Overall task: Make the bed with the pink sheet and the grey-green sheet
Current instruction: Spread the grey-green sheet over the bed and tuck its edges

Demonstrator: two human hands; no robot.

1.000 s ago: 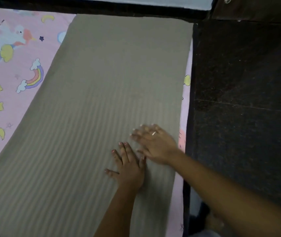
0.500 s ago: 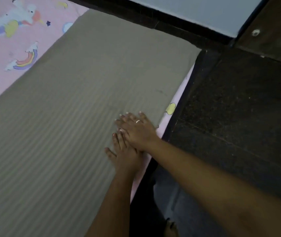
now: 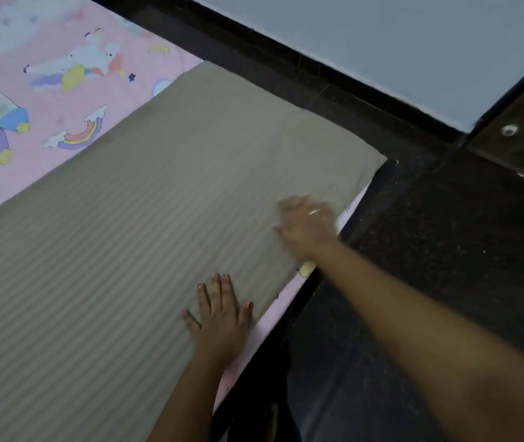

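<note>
The grey-green striped sheet [image 3: 146,224] lies flat as a long folded band across the bed. Under it the pink sheet [image 3: 50,100], printed with unicorns, rainbows and moons, covers the mattress and shows at the upper left and as a thin strip along the right edge. My left hand [image 3: 221,314] rests flat on the grey-green sheet near that edge, fingers spread. My right hand [image 3: 307,223], blurred and wearing a ring, lies palm down on the same sheet farther up, near its far right corner. Neither hand holds anything.
Dark speckled floor [image 3: 445,250] runs along the bed's right side. A pale wall [image 3: 397,49] with a dark skirting stands behind the bed's far end. A dark wooden door or cabinet [image 3: 522,148] stands at the upper right.
My right hand has slid away from the left, up along the right edge toward the sheet's far corner. The left hand has stayed flat on the sheet. My view has turned.
</note>
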